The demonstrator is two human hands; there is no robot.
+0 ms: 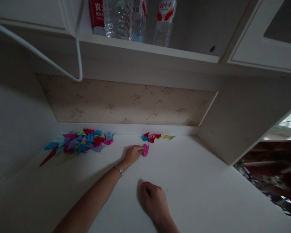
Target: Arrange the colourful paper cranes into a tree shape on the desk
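While the left hand (133,154) pinches a pink folded paper (145,150) just before the small paper row (157,136), the right hand (155,200) lies loosely fisted on the table (196,184); excess pressure could crease the folds, a forward nudge scatter the row.

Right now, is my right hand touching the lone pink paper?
No, your left hand holds the pink paper; your right hand sits apart.

The light was dim, brightest at the right edge.
A soft shadow fell left of the right hand (157,200) on the desk (199,184); the outer edges looked stretched.
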